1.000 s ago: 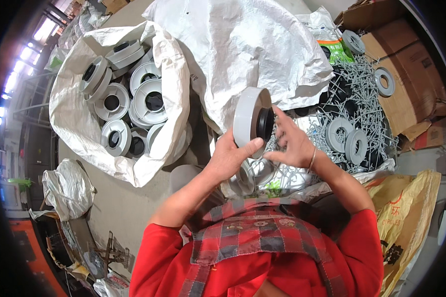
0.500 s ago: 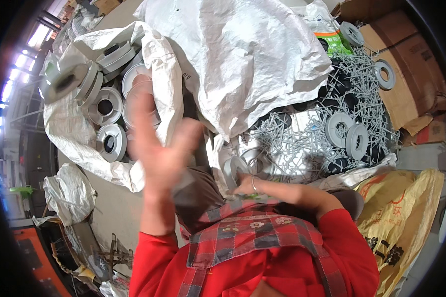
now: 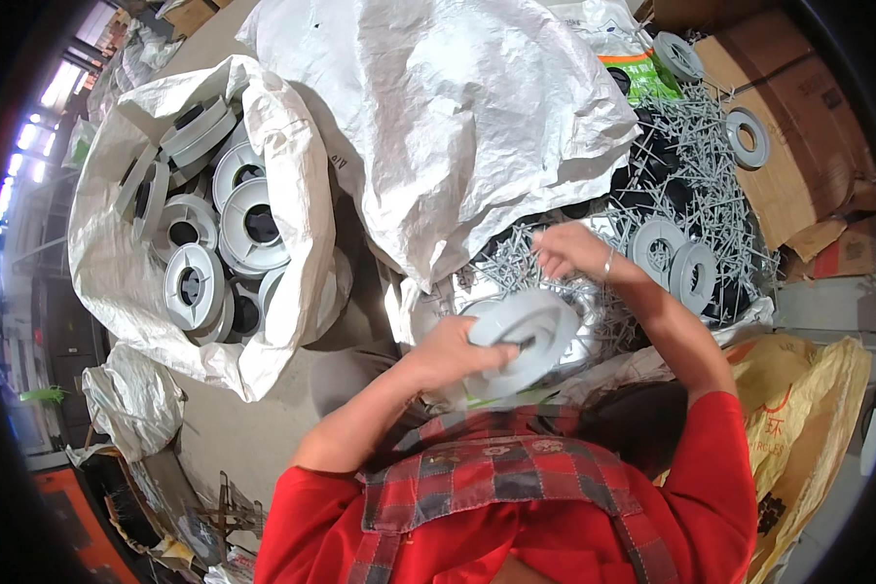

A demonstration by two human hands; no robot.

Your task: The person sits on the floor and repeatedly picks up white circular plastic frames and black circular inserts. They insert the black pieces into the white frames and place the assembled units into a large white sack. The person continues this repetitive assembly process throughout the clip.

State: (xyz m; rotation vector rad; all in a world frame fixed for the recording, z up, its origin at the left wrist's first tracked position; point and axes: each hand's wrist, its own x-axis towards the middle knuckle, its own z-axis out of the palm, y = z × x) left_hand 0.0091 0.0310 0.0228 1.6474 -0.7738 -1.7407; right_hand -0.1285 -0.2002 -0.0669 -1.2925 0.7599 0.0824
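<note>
Head view, left hand: the left hand (image 3: 455, 352) is closed around a grey plastic spool (image 3: 528, 338), thumb across its round face and fingers (image 3: 504, 356) near the centre hole.
Head view, spool: the spool is held flat-face up just above the person's lap, in front of the red plaid apron (image 3: 496, 496), slightly blurred.
Head view, right hand: the right hand (image 3: 574, 251) reaches into a heap of grey nail-like pins (image 3: 696, 175), its fingers curled and pinched together; whether a pin is actually held cannot be told. A thin bracelet sits at the wrist.
Head view, pin heap: two more grey spools (image 3: 674, 261) lie side by side on the pins just beside the right hand, and others rest farther off toward the cardboard boxes (image 3: 798, 165).
Head view, left side: an open white woven sack (image 3: 117, 282) holds a pile of finished grey spools (image 3: 219, 224), well apart from both hands.
Head view, centre: a large crumpled white sack (image 3: 457, 117) drapes over the middle, its lower edge touching the pin heap.
Head view, right edge: a yellow sack (image 3: 808, 409) lies beside the person's right elbow.
</note>
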